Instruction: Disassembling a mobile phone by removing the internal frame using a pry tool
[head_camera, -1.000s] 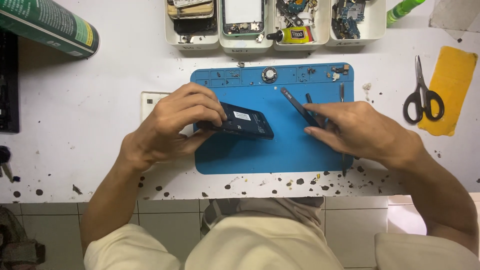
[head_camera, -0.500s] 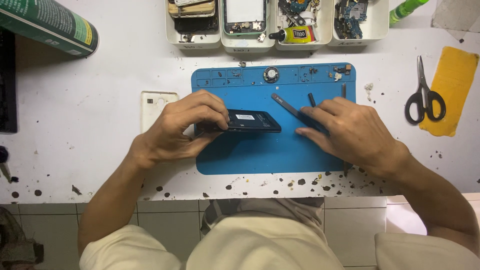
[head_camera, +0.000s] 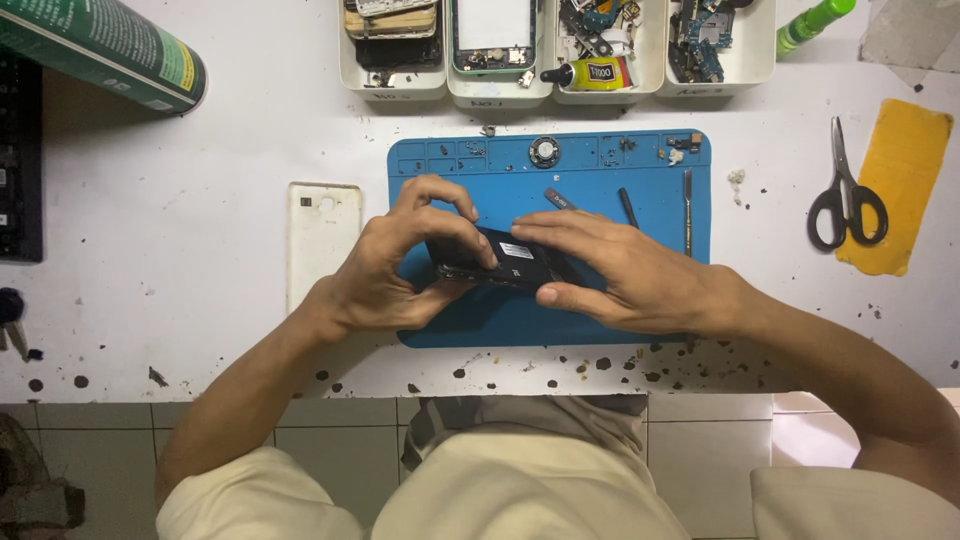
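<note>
Head view, item: opened black phone (head_camera: 505, 262), held low over the middle of the blue work mat (head_camera: 600, 165), back upward with a small white label showing. Left hand (head_camera: 395, 265) closed around its left end, fingers curled over the top edge; right hand (head_camera: 610, 270) pinching the right end, thumb below, fingers flat across the top (whether a tool lies under that palm cannot be told). Risks, as judged: a twist between the two grips could bend or crack the phone; a slip could drop it onto the loose metal tools (head_camera: 687, 205) just behind. Edges and room: mat's near edge lies close to the speckled front lip of the white bench (head_camera: 180, 300), so little room toward the body; white back cover (head_camera: 323, 235) close on the left; parts trays (head_camera: 555, 85) bound the far side; scissors (head_camera: 845, 195) well apart right, open bench between.
</note>
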